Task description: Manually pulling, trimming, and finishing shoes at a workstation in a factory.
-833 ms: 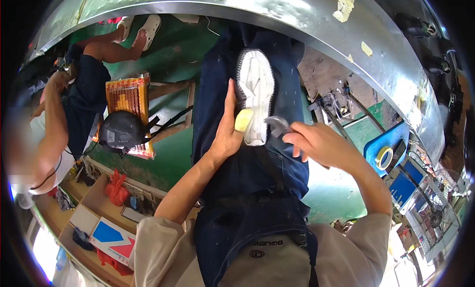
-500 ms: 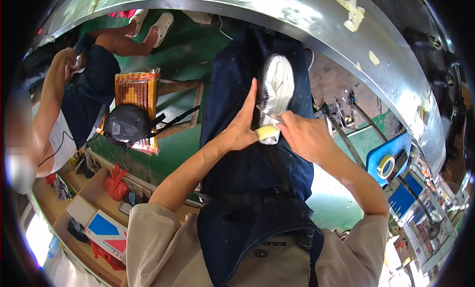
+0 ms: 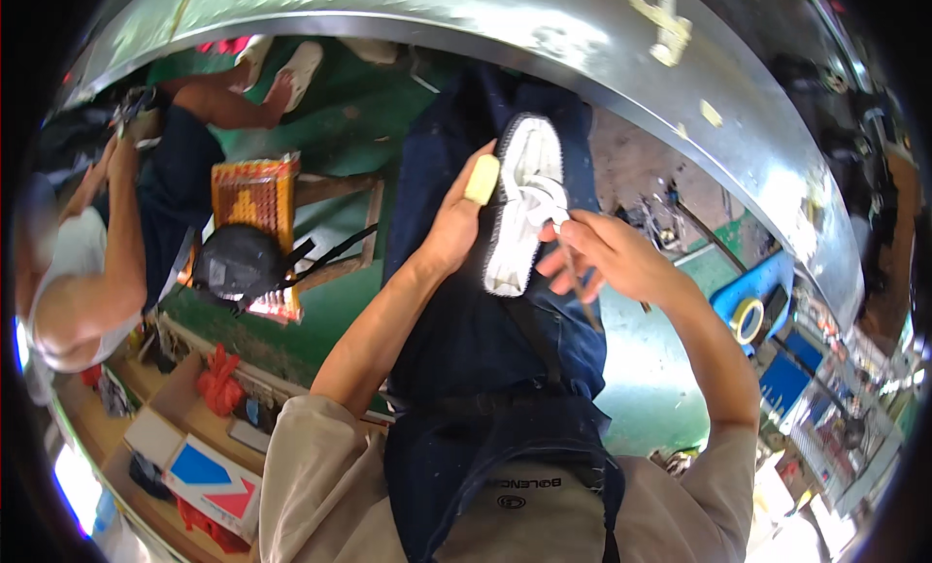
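A shoe lies along my lap on dark blue cloth, its white bottom up with dark stitching round the rim. My left hand grips its left edge, with a yellow wrap over the thumb. White loops of material stand up from the middle of the shoe. At the right edge, my right hand pinches the end of this material between thumb and forefinger. A thin brown stick-like thing hangs down among its lower fingers; its kind cannot be made out.
A curved metal surface spans the far side. At left, a black bag rests on a beaded seat mat, near another seated person. Open compartments stand lower left. Tape lies on a blue stool at right.
My left hand has moved up along the shoe, its yellow-wrapped thumb leaving the near end for the left edge. My right hand has opened its lower fingers, and white loops now stand raised.
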The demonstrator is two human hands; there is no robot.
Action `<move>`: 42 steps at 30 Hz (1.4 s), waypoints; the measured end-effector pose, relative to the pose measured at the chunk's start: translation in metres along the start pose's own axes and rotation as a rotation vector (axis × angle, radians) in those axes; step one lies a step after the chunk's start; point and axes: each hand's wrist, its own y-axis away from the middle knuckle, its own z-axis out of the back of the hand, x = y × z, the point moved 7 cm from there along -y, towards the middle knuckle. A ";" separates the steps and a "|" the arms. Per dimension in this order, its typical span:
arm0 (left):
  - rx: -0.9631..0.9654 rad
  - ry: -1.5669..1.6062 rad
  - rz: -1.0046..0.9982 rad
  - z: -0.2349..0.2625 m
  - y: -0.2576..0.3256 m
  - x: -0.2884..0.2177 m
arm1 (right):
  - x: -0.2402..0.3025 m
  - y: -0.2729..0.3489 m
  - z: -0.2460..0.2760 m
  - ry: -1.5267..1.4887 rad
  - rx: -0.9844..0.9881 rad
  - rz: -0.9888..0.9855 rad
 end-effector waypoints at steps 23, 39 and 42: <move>-0.170 -0.358 -0.225 0.004 -0.004 -0.010 | -0.005 0.047 -0.034 0.261 -0.518 0.277; -0.175 -0.127 0.296 0.035 -0.005 0.018 | -0.050 0.004 -0.002 0.036 -0.688 0.405; -0.048 0.225 0.140 0.003 0.026 -0.022 | -0.069 0.008 0.010 -0.101 -0.712 0.368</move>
